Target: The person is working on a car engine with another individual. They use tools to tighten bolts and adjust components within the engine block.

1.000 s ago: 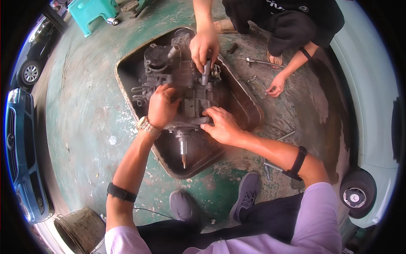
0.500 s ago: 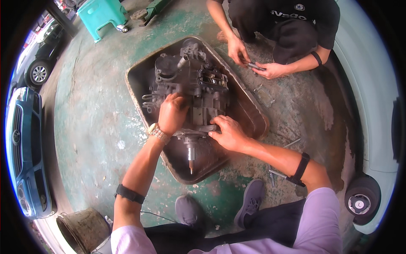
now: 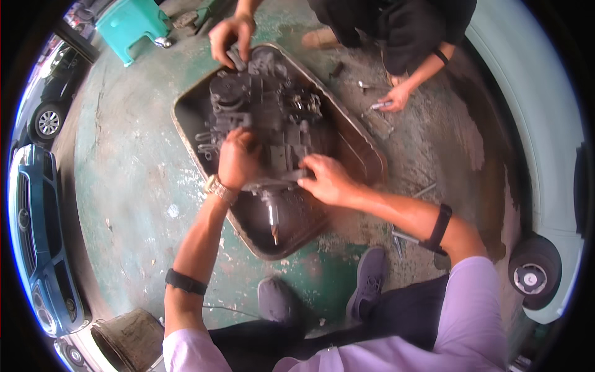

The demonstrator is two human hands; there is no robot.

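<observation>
A dark, greasy gearbox (image 3: 257, 99) lies in a rusty metal tray (image 3: 180, 118) on the floor, its splined shaft (image 3: 273, 220) pointing toward me. My left hand (image 3: 238, 158) is closed on the middle of the housing, with its fingertips partly hidden. Curled over the near right edge of the casing, my right hand (image 3: 328, 178) grips it by the flange. At the far end, another person's hand (image 3: 232, 38) touches the gearbox top or a small part there; I cannot tell which. That person's other hand (image 3: 396, 98) holds a small metal tool (image 3: 380, 106).
Metal tools (image 3: 406, 237) lie on the floor right of the tray, and another tool (image 3: 365, 85) lies near the crouching person. A turquoise stool (image 3: 131, 28) stands far left. A bucket (image 3: 127, 340) is at lower left. Parked cars flank both sides, with a wheel (image 3: 534, 279) at right.
The other person's hand has left the small metal piece and reached left to the gearbox's far end. My hands keep their hold on the casing. The whole view has shifted slightly.
</observation>
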